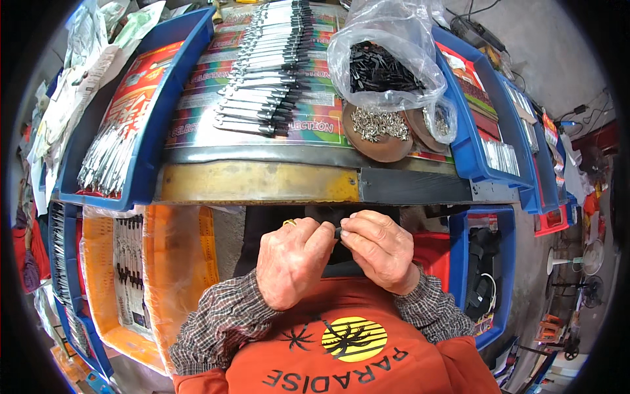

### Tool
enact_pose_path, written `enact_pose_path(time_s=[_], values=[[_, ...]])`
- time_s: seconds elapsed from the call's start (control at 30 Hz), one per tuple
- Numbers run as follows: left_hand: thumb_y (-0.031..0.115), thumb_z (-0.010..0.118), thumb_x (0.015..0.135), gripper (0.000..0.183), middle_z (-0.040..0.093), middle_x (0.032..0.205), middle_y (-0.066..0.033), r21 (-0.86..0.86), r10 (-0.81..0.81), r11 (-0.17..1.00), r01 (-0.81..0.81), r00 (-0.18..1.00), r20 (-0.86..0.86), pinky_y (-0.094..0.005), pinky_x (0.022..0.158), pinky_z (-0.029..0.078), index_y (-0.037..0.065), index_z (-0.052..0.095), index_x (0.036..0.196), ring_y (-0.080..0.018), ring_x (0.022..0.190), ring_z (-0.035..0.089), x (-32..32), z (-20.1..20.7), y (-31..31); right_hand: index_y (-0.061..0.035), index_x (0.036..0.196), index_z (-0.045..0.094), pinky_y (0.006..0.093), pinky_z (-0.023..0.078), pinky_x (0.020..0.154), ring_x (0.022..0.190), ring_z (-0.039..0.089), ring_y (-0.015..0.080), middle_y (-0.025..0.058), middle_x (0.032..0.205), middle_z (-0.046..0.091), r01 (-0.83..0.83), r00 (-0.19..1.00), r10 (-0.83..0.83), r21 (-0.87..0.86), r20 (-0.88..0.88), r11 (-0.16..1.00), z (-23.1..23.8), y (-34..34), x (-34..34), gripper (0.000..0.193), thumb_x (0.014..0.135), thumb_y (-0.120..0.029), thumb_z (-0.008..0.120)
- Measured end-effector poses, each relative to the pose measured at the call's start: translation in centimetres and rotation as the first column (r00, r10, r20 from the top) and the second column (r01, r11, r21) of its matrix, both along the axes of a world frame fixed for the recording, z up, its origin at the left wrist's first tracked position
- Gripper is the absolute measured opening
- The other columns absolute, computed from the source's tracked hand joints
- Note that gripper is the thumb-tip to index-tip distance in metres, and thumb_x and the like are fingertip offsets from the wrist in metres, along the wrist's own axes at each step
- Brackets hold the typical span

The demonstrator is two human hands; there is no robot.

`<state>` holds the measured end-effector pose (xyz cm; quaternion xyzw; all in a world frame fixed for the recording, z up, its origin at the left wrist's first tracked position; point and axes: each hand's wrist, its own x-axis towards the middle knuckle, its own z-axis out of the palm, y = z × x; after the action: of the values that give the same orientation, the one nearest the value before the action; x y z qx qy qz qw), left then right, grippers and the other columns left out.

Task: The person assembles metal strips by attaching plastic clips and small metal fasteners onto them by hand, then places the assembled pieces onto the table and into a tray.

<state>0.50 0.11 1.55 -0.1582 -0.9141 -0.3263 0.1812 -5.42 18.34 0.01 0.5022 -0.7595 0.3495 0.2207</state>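
Just beyond the front of my apron, my left hand (293, 261) and my right hand (378, 248) meet with bent fingers. Between their fingertips is a small black piece (338, 232), mostly covered, so its kind does not show. My left thumb and forefinger pinch one side of it, and my right fingertips grip the other. Beyond the table edge lies a long row of slim silver-and-black pen-like pieces (256, 82). To its right, a clear plastic bag (338, 56) holds many black plastic parts (380, 65). A round brown dish (377, 150) carries small metal parts (379, 123).
A blue tray (147, 141) with slim silver pieces stands at the table's left, another blue tray (469, 141) at its right. The table's yellow-and-black front edge (262, 182) lies beyond my hands. An orange crate (177, 262) sits lower left, a blue bin (459, 262) lower right.
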Motion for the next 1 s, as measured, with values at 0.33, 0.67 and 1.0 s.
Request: enact_pose_path(time_s=[0.33,0.67,1.0], values=[[-0.002,0.066,0.078,0.019,0.059,0.075,-0.0177,-0.071,0.173,0.981,-0.180,0.981,-0.093,-0.0386,0.058,0.046,0.001,0.059,0.095,-0.0336,0.065,0.060,-5.2,2.1,-6.3,-0.0018,0.091,0.065,0.0356,0.052,0.069,0.078,0.064,0.0278,0.0106,0.088,0.065,0.130,0.987,-0.113,-0.154,0.112,0.980,1.4,0.0,-3.6,0.021,0.072,0.003,0.072],[0.000,0.058,0.080,0.016,0.057,0.086,-0.0154,-0.170,0.142,0.966,-0.196,0.948,-0.285,-0.0448,0.065,0.047,0.005,0.056,0.094,-0.0363,0.077,0.060,-12.9,1.4,-11.5,-0.0023,0.087,0.064,0.0327,0.051,0.068,0.075,0.063,0.0239,0.0087,0.083,0.066,0.149,0.953,-0.081,-0.219,0.293,0.964,0.4,0.0,-4.2,0.016,0.074,0.006,0.069],[0.000,0.063,0.078,0.017,0.061,0.088,-0.0130,-0.251,0.097,0.953,-0.168,0.957,-0.274,-0.0405,0.075,0.048,0.004,0.062,0.094,-0.0334,0.086,0.060,-16.0,0.9,-10.7,-0.0033,0.086,0.064,0.0333,0.051,0.069,0.075,0.064,0.0242,0.0086,0.082,0.066,0.152,0.955,-0.089,-0.208,0.284,0.966,0.4,-0.1,-4.2,0.016,0.073,0.005,0.070]])
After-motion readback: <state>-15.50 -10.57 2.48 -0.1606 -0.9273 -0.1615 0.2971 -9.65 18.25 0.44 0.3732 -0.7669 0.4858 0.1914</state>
